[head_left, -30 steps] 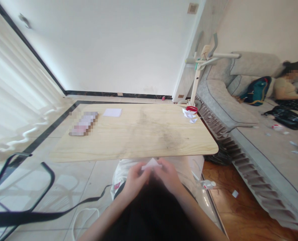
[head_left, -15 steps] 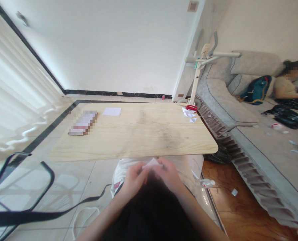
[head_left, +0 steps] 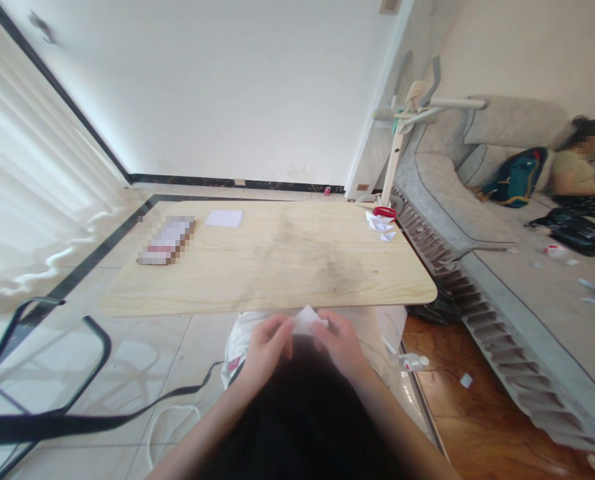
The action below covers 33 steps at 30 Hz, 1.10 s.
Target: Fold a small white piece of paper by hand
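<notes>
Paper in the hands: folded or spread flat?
Folded. The white paper between the left hand and right hand rises to a point, small and angular; the sheet on the table lies flat.

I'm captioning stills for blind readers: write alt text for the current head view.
A left hand and right hand hold a small white paper before a wooden table; folded papers and a red object lie near its far right corner.

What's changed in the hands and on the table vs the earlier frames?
Left hand and right hand have spread slightly apart, exposing more of the white paper between them. No visible release. Unchanged on the table: flat sheet, folded papers.
</notes>
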{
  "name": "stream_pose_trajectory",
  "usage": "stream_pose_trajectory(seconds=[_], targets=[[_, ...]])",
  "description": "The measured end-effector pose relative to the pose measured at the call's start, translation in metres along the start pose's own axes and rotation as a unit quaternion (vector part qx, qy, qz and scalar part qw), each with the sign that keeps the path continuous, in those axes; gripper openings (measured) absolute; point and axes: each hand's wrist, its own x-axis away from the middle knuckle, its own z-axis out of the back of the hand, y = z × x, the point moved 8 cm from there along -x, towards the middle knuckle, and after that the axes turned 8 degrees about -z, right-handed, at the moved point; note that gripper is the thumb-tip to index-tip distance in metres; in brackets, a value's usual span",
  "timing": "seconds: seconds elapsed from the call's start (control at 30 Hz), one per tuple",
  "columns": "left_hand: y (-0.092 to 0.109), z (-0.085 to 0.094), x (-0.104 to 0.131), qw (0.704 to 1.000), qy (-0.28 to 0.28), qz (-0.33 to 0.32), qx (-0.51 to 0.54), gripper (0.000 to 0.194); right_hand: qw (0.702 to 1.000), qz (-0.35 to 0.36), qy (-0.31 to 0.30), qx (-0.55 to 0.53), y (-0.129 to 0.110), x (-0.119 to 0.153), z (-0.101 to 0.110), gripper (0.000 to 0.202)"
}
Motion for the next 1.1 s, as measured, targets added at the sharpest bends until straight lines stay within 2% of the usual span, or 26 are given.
stream_pose_trajectory(seconds=[0.2, 0.33, 0.5, 0.6, 0.73, 0.83, 0.97, 1.1], targets=[[-0.001, 0.007, -0.001, 0.999, 0.028, -0.017, -0.019, 0.037, 0.999, -0.003, 0.009, -0.044, 0.009, -0.004, 0.002, 0.028], [-0.002, 0.008, -0.002, 0.999, 0.035, -0.017, -0.013, 0.035, 0.999, 0.017, 0.009, -0.045, 0.003, -0.003, 0.003, 0.036], [0.0, 0.006, -0.003, 0.999, 0.039, -0.014, -0.008, 0.034, 0.998, 0.04, 0.019, -0.036, -0.007, 0.0, 0.005, 0.037], [-0.001, 0.004, -0.002, 0.999, 0.044, -0.01, 0.03, 0.035, 0.998, 0.041, 0.027, -0.033, -0.008, 0.0, 0.007, 0.037], [-0.004, -0.006, -0.002, 0.997, 0.013, 0.003, 0.082, 0.03, 0.998, 0.038, 0.027, -0.041, -0.007, 0.0, 0.006, 0.037], [-0.006, -0.008, -0.002, 0.997, 0.002, 0.026, 0.066, 0.032, 0.998, 0.045, 0.027, -0.042, -0.008, 0.001, 0.005, 0.037], [-0.004, -0.003, -0.002, 0.999, 0.017, 0.041, 0.029, 0.03, 0.998, 0.045, 0.018, -0.036, -0.004, 0.001, 0.002, 0.035], [-0.003, 0.002, -0.003, 0.999, 0.024, 0.047, -0.016, 0.03, 0.999, 0.019, 0.009, -0.035, 0.005, -0.002, 0.0, 0.034]])
